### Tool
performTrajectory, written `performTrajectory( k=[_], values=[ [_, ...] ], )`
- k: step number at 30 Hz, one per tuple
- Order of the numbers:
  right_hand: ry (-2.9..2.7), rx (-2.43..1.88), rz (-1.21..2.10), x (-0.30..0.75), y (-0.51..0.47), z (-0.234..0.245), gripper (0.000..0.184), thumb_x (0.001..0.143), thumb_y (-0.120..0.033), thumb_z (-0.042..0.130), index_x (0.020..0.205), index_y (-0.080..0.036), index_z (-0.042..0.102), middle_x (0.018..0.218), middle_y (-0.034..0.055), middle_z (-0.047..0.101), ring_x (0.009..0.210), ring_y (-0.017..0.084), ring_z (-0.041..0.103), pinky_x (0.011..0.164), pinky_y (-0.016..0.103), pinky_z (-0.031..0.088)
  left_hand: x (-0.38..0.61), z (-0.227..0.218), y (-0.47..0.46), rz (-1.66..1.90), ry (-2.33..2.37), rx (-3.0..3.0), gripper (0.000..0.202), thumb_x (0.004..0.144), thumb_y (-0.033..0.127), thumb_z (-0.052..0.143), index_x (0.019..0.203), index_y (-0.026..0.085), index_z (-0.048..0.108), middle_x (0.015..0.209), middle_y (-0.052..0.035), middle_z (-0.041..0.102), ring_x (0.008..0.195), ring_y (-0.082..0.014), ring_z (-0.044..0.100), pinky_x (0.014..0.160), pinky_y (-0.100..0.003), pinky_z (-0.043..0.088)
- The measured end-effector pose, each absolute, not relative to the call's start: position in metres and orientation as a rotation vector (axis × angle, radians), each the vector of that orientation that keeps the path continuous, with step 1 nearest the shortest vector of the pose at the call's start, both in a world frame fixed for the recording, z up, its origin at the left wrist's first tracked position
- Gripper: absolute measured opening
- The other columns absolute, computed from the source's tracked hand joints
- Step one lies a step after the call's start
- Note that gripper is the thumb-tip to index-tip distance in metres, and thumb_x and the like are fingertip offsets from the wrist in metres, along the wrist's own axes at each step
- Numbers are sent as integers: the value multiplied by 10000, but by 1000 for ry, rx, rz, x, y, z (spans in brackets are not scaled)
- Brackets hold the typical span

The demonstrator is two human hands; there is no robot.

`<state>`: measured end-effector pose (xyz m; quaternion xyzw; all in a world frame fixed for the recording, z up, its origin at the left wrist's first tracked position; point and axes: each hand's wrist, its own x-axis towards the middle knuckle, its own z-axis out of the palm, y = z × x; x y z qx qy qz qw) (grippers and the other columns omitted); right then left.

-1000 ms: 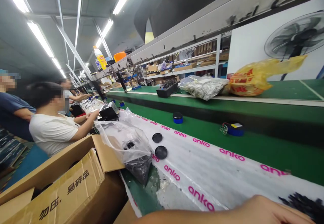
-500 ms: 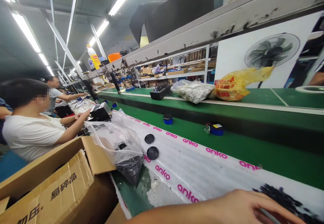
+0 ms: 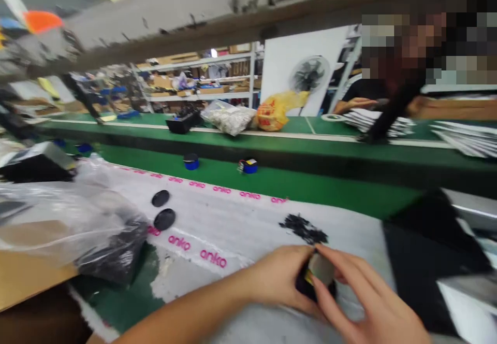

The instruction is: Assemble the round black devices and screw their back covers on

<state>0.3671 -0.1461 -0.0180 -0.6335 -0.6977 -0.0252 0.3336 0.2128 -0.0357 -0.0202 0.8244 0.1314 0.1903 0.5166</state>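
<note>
Low in the middle of the view, my left hand (image 3: 277,276) and my right hand (image 3: 361,300) both grip a small round black part (image 3: 320,271) with a silver-grey face and a yellow edge. My fingers hide much of it. Just beyond my hands lies a loose pile of black scraps (image 3: 303,229) on a white foam sheet (image 3: 240,214) printed with pink "anko" lettering. Further left on that sheet sit two flat black discs (image 3: 160,198) (image 3: 164,219). A clear plastic bag (image 3: 112,240) holding dark parts lies at the left.
A black sheet (image 3: 427,251) lies at the right. Beyond the foam runs a green belt (image 3: 295,191) with a blue-and-black cup (image 3: 191,161) and a small wired blue part (image 3: 249,166). Across it, a co-worker's hand (image 3: 355,104) rests near stacked sheets (image 3: 373,120).
The view has swung right and down. My second hand has come in, and both hands now grip the round part. A co-worker and stacked sheets have appeared at the right.
</note>
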Motion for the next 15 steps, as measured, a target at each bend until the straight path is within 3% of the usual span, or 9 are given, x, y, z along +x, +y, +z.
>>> performTrajectory(
  k=[4,9,15],
  values=[
    [-1751,-1706,34,356,-147,11,341,894,-228,532,1234,-241,513,1117,97,630,927,236,654,769,369,575,210,-15,-36,548,547,1963,667,634,300,827,1248,210,582,1256,-87,635,1149,-282,577,1015,-404,432],
    [-1613,-1805,427,355,-148,24,276,849,-206,529,1121,-233,563,1041,58,615,746,167,629,688,341,565,212,-15,-38,523,667,2040,594,657,248,801,1206,210,579,1219,-78,620,1170,-265,535,1020,-404,422],
    [-1463,-1829,777,358,-148,24,239,853,-242,532,1090,-241,564,1015,31,617,757,152,641,696,329,551,203,-5,-25,404,685,2052,716,609,305,857,1269,242,586,1211,-71,621,1157,-285,517,998,-418,429]
  ],
)
